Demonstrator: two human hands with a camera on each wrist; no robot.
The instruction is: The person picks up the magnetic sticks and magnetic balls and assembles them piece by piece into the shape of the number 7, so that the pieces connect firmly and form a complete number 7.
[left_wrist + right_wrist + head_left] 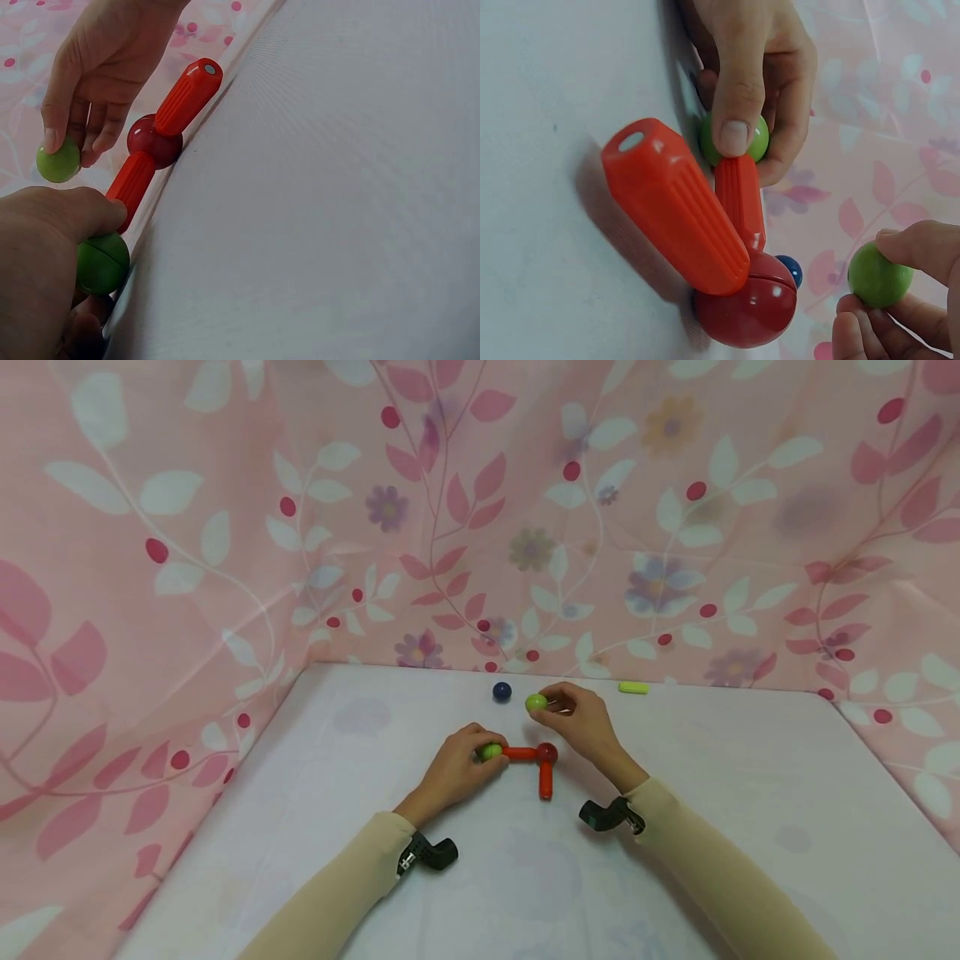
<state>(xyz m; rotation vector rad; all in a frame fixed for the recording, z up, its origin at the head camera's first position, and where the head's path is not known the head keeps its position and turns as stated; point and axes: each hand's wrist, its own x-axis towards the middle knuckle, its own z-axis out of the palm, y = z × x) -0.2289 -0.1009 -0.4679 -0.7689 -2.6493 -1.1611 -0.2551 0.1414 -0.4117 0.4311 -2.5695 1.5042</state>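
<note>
My left hand [459, 766] grips a green ball [103, 262] at one end of a joined piece on the white table. From that ball a red rod [520, 752] runs to a dark red ball [751, 304]. A second red rod [546, 781] leaves the dark red ball at an angle, towards my side, its free end showing a pale metal disc. Above the table, beyond the joined piece, my right hand [581, 718] pinches a separate light green ball [880, 275] between thumb and fingers. The left fingers partly hide the gripped ball.
A dark blue ball [502, 692] lies near the table's back edge, left of my right hand. To the right a yellow-green rod [633, 688] lies along the same edge. Floral pink cloth [480, 527] hangs behind the white table [750, 793].
</note>
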